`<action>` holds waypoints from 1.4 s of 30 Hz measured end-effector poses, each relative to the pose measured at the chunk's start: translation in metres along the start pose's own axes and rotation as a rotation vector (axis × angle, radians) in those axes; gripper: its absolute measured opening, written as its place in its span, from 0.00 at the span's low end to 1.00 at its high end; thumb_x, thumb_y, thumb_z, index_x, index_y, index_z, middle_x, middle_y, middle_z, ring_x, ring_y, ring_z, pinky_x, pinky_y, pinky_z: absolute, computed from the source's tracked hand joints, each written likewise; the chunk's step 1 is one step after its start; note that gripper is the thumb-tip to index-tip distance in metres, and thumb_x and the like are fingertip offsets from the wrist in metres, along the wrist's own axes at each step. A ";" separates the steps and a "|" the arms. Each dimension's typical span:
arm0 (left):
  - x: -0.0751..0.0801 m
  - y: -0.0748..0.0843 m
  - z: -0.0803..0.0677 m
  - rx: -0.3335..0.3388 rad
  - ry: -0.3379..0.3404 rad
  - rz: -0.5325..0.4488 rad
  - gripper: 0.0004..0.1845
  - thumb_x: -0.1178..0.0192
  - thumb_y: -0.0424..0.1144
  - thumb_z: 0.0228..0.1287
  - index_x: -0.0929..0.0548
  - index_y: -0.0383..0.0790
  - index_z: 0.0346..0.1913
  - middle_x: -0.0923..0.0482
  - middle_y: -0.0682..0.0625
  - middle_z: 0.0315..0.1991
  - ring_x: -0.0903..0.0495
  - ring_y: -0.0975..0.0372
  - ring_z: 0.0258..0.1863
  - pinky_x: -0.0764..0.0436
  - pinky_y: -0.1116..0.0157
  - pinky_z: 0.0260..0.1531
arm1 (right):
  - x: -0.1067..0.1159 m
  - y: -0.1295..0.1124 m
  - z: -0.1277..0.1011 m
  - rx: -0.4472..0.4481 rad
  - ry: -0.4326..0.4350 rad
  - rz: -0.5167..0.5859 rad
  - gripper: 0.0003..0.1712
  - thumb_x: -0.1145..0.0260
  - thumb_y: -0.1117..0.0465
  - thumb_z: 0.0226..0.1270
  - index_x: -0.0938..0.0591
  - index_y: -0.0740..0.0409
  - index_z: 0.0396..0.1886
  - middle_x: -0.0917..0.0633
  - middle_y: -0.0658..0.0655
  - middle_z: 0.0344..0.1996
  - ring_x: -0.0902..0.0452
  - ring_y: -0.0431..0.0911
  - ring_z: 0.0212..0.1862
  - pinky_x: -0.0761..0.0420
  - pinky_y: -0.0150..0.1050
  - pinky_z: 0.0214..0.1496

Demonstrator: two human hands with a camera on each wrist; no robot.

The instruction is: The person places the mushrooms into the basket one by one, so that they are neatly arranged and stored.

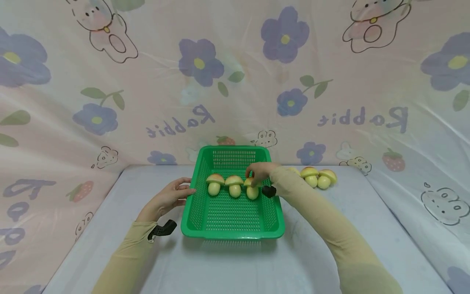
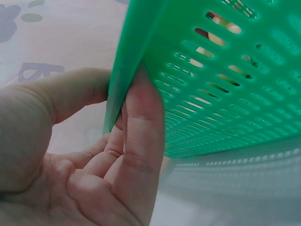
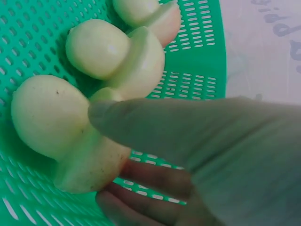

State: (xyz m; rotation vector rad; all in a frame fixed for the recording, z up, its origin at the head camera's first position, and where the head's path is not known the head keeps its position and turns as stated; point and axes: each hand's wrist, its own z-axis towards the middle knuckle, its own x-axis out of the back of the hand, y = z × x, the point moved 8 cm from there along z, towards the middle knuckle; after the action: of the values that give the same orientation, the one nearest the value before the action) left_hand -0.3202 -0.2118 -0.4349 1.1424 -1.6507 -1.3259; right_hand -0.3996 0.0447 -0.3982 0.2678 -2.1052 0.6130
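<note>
A green plastic basket (image 1: 235,235) with slotted walls stands mid-table. My left hand (image 1: 168,199) grips its left rim; in the left wrist view the thumb is on one side of the rim (image 2: 136,42) and the fingers on the other. Inside the basket, three toy-like mushrooms lie in a row: a left mushroom (image 1: 214,185), a middle mushroom (image 1: 235,190) and a right mushroom (image 1: 252,192). My right hand (image 1: 262,171) reaches over the right wall and holds the right mushroom by its cap (image 3: 89,165), thumb on one side, fingers on the other. The fingers partly hide this cap.
More such mushrooms (image 1: 309,176) lie close together on the white table (image 1: 235,267), right of the basket and partly behind my right forearm. A patterned cloth (image 1: 235,98) hangs behind the table. A black wrist device (image 1: 163,229) sits on the left sleeve.
</note>
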 end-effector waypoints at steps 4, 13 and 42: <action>-0.001 0.000 0.000 -0.006 -0.010 0.008 0.33 0.38 0.36 0.66 0.41 0.34 0.68 0.24 0.36 0.48 0.18 0.57 0.40 0.18 0.60 0.40 | 0.001 0.001 -0.003 0.000 0.013 0.002 0.26 0.32 0.60 0.63 0.25 0.56 0.62 0.22 0.58 0.53 0.27 0.51 0.55 0.26 0.46 0.56; 0.000 -0.001 -0.001 0.002 0.002 0.016 0.34 0.38 0.37 0.66 0.42 0.34 0.68 0.25 0.36 0.49 0.19 0.58 0.41 0.18 0.61 0.40 | 0.008 -0.004 -0.013 0.077 0.050 0.029 0.25 0.35 0.63 0.67 0.26 0.58 0.63 0.23 0.64 0.55 0.28 0.54 0.57 0.25 0.46 0.56; -0.002 -0.001 -0.002 0.001 -0.005 0.018 0.33 0.38 0.37 0.66 0.42 0.34 0.68 0.24 0.39 0.47 0.19 0.59 0.40 0.17 0.61 0.39 | 0.034 0.011 -0.066 0.313 0.211 0.344 0.25 0.43 0.53 0.74 0.30 0.55 0.66 0.25 0.58 0.58 0.31 0.55 0.61 0.30 0.50 0.61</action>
State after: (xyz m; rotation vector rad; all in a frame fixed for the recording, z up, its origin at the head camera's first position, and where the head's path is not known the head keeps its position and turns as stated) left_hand -0.3174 -0.2112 -0.4353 1.1231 -1.6614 -1.3183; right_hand -0.3767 0.0895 -0.3424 0.0087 -1.8586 1.1281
